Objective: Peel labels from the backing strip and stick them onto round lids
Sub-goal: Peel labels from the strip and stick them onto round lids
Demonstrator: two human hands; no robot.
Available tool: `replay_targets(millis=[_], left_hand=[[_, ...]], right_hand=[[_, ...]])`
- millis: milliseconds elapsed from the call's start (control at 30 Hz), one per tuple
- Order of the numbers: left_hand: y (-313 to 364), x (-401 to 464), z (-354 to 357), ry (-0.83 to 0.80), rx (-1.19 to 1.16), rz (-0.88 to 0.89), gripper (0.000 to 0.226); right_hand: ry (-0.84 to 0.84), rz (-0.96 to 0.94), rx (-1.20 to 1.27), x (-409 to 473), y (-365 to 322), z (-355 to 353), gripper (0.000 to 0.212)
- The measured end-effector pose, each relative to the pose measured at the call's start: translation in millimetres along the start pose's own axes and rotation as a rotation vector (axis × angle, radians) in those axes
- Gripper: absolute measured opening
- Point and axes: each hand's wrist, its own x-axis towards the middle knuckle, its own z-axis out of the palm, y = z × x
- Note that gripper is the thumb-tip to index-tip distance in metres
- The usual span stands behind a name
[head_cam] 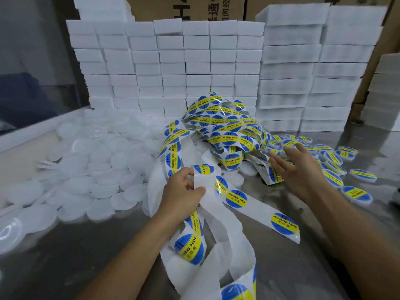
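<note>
A long white backing strip (216,215) carries round labels (236,198), each blue with a yellow band printed "SOLDERING PASTE". It spills in loose loops across the metal table (65,256) from a tangled heap at about 12 o'clock of the hands down to the lower edge at 6 o'clock, where it is cut off. Some stretches are bare white, with no labels on them.

The left hand (183,194) grips the strip, thumb and curled fingers pinching a bare section just above a row of labels. The right hand (296,169), at 2 o'clock from the left, has its fingers spread and fairly straight over the edge of the heap; whether they touch the strip or a lid below cannot be told.

Plain white round lids (86,161) lie piled at 9 to 10 o'clock, overexposed so their edges blur together. Labelled lids (355,194) are scattered at 2 to 3 o'clock, partly hidden behind the right hand and forearm. Stacked white blocks (173,68) form a wall at 12 o'clock, with cardboard boxes (194,7) behind, their print cropped by the top edge.
</note>
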Motion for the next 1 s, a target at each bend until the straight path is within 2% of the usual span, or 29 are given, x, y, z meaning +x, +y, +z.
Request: replay_targets(millis=[67,133,233,300,400,467,667,767,867,1000], left_hand=[[1.3,-0.1,-0.8,0.004,-0.002,0.002,0.033],[3.1,-0.4,-2.2,0.013,-0.007,0.005,0.034],[5.5,-1.4,-2.1,0.019,-0.015,0.027,0.033],[8.7,-3.2,-0.9,0.008,-0.035,0.051,0.032],[13.4,-6.4,-0.6,-0.018,-0.056,0.084,0.026],[16.3,-9.1,-1.7,-0.065,-0.085,0.102,0.022],[15.1,-10.9,-0.9,-0.128,-0.014,0.189,0.016],[15.0,-10.5,-1.8,-0.122,0.006,0.225,0.022],[15.7,-9.8,-4.8,-0.135,0.024,0.23,0.032],[13.4,-10.2,-4.8,-0.164,0.028,0.249,0.015]], right_hand=[[0.021,0.013,0.004,2.7,-1.7,-0.7,0.067],[0.072,-0.026,-0.111,0.5,-0.6,2.4,0.05],[0.052,-0.236,-0.518,-16.9,9.4,13.5,0.021],[-0.092,-0.423,-0.719,-35.8,21.5,26.5,0.011],[-0.414,-0.725,-0.961,-60.8,44.3,46.7,0.012],[-0.544,-0.9,-1.051,-69.3,55.8,54.4,0.01],[-0.52,-1.263,-1.247,-73.6,60.8,54.1,0.005],[-0.52,-1.344,-1.287,-75.1,61.7,55.7,0.005],[-0.51,-1.31,-1.294,-75.5,64.0,57.1,0.004],[-0.503,-1.259,-1.329,-75.3,68.5,58.2,0.004]])
